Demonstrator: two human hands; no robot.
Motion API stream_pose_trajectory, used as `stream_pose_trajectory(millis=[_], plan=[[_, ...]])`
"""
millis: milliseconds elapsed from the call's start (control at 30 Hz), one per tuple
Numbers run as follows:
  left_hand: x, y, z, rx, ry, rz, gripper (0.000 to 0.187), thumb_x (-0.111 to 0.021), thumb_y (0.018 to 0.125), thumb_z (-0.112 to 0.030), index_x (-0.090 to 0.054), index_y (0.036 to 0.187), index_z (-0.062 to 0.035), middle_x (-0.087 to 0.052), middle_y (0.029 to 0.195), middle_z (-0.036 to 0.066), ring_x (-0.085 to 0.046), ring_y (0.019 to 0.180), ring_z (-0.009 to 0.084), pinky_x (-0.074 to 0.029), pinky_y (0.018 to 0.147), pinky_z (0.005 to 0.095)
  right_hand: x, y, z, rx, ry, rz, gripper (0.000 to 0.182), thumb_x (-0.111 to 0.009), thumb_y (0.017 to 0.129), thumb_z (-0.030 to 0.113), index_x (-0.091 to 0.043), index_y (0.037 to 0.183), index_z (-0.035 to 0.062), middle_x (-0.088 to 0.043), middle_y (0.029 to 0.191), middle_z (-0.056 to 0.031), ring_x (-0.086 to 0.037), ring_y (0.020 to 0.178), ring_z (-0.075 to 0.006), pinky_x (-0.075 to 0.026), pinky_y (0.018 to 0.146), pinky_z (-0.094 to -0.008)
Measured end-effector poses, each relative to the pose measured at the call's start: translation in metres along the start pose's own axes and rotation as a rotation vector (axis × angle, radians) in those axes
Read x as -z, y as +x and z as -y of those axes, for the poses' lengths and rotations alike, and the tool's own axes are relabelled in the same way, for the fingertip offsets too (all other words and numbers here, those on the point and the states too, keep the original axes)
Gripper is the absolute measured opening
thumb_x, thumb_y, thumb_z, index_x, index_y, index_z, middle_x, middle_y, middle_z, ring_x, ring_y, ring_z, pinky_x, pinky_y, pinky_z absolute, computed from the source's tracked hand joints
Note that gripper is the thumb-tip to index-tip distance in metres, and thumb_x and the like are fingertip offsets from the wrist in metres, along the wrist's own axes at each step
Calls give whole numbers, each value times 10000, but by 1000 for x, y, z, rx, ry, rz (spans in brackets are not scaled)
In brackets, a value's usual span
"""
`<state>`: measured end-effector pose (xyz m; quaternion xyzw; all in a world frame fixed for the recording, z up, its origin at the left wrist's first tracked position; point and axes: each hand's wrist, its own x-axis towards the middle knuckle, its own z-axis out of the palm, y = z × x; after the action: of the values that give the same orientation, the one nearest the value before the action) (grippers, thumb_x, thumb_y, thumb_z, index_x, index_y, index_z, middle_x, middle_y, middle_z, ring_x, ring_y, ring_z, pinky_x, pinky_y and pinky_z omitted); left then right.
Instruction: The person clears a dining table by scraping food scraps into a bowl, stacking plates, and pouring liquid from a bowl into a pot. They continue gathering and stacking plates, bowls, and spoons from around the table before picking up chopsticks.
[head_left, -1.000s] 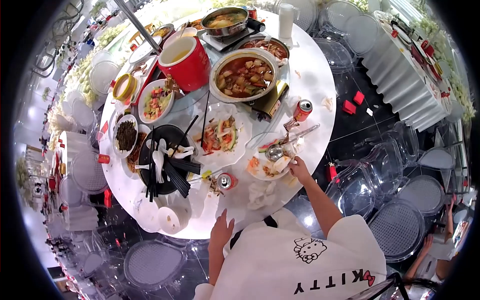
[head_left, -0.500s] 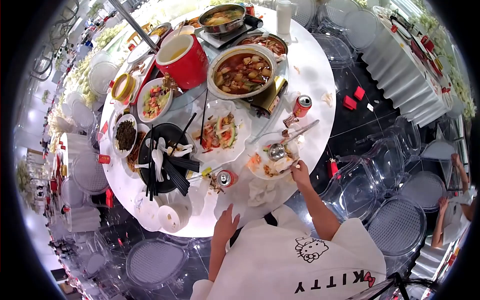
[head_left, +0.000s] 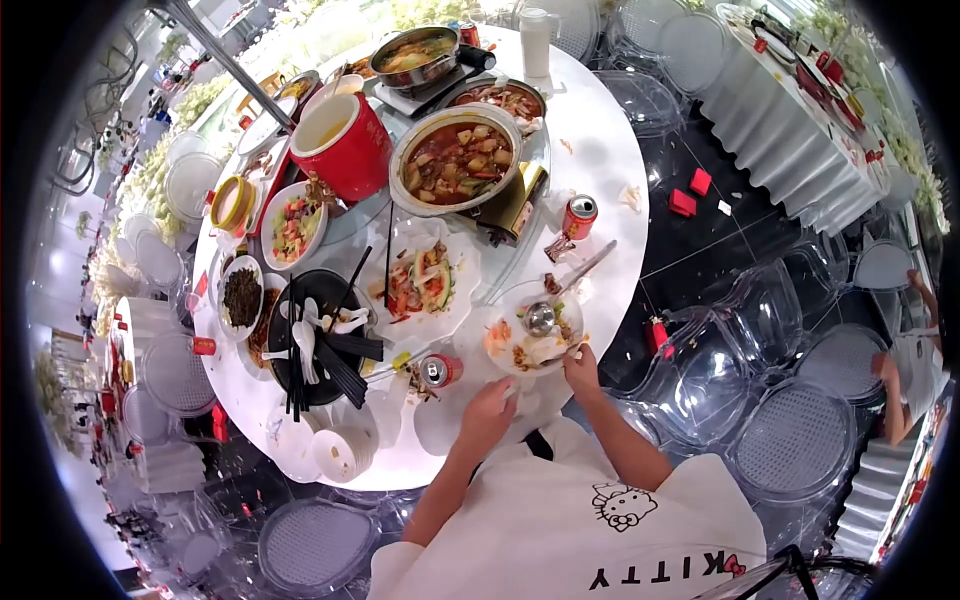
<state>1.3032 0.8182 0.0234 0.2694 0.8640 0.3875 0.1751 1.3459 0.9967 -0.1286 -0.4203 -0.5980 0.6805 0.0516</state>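
Note:
My right hand [head_left: 582, 372] grips the near right rim of a white plate [head_left: 497, 362]. Food scraps and a metal ladle [head_left: 541, 318] lie on that plate, the handle pointing up and right. Just left of it, my left hand [head_left: 488, 412] is closed with a bit of white tissue [head_left: 511, 387] showing at its fingertips. Close by on the table stands an opened drink can [head_left: 437, 371], with scraps beside it. A black bowl [head_left: 290, 385] holding white spoons and black chopsticks sits further left.
The round white table [head_left: 615, 200] carries a large stew pot [head_left: 455, 165], a red bucket [head_left: 340, 150], a leftovers plate [head_left: 425, 280] and stacked white bowls [head_left: 340, 455]. Another can [head_left: 579, 217] stands at the right. Clear chairs [head_left: 790, 440] surround the table; a person's arm [head_left: 890, 400] shows far right.
My left hand has moved right and forward and closed on the crumpled tissue, which lay on the table before. My right hand still grips the plate. The view has shifted slightly.

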Motion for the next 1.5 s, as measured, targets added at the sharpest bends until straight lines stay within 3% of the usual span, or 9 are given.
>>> stream_pose_trajectory(millis=[333, 467, 533, 800, 900, 967, 1067, 1233, 1500], plan=[[-60, 73, -4, -72, 268, -86, 168, -532, 719, -129, -552, 852, -29, -542, 830, 97, -546, 690, 217, -410, 669, 317, -6, -13, 2, -106, 114, 27, 256, -480, 699, 51, -409, 943, 14, -518, 695, -82, -500, 556, -120, -398, 479, -232], [-97, 41, 29, 369, -555, -140, 149, -497, 766, -166, -531, 835, -38, -510, 731, 14, -506, 685, 119, -413, 612, 269, -7, -18, 8, -229, 388, 154, 239, -473, 721, 38, -399, 947, 61, -437, 559, -24, -373, 338, -85, -252, 286, -211], [-93, 24, 13, 948, -1076, -397, 161, -459, 793, -194, -494, 882, -64, -505, 724, 8, -495, 698, 122, -416, 640, 270, -6, -23, 15, -263, 413, 190, 235, -477, 725, 67, -401, 948, 69, -442, 578, -22, -379, 347, -86, -264, 299, -209], [-112, 34, 58, 814, -1560, -380, 227, -354, 848, -163, -370, 1062, -90, -432, 1027, 70, -457, 908, 163, -411, 750, 299, -5, -28, 31, -413, 171, 291, 264, -500, 728, 224, -427, 945, 92, -466, 673, 1, -436, 502, -66, -333, 399, -217], [-111, 38, 57, 805, -1619, -438, 251, -347, 846, -104, -336, 1097, -116, -437, 1038, 71, -449, 947, 182, -412, 775, 317, 6, -31, 48, -346, 69, 343, 237, -495, 735, 241, -488, 903, 74, -515, 688, -9, -462, 549, -77, -353, 414, -217], [-112, 37, 65, 808, -1563, -439, 336, -367, 832, -58, -276, 1130, -183, -410, 1081, 55, -458, 964, 206, -394, 799, 361, 33, -13, 62, -210, -382, 553, 246, -487, 743, 260, -544, 863, 52, -557, 694, -25, -477, 560, -92, -379, 425, -229], [-104, 39, 64, 829, -1472, -439, 366, -369, 824, -34, -261, 1138, -188, -420, 1070, 59, -496, 894, 199, -429, 727, 339, 58, 29, 65, 343, -892, -77, 246, -535, 685, 158, -528, 917, 75, -551, 774, -117, -523, 725, -285, -427, 649, -354], [-104, 36, 74, 823, -1352, -405, 340, -357, 832, -47, -269, 1124, -199, -451, 1020, 46, -520, 795, 161, -456, 648, 301, 43, 118, 119, 931, -1082, -129, 374, -482, 628, -9, -470, 993, 73, -453, 1021, -112, -427, 926, -278, -374, 778, -364], [-90, 38, 68, 966, -1410, -407, 381, -332, 830, -42, -243, 1149, -230, -446, 1046, 51, -532, 782, 175, -477, 598, 295, 28, 162, 121, 939, -1460, 303, 169, -439, 689, 68, -482, 853, 60, -470, 930, -96, -429, 937, -253, -352, 796, -385]])
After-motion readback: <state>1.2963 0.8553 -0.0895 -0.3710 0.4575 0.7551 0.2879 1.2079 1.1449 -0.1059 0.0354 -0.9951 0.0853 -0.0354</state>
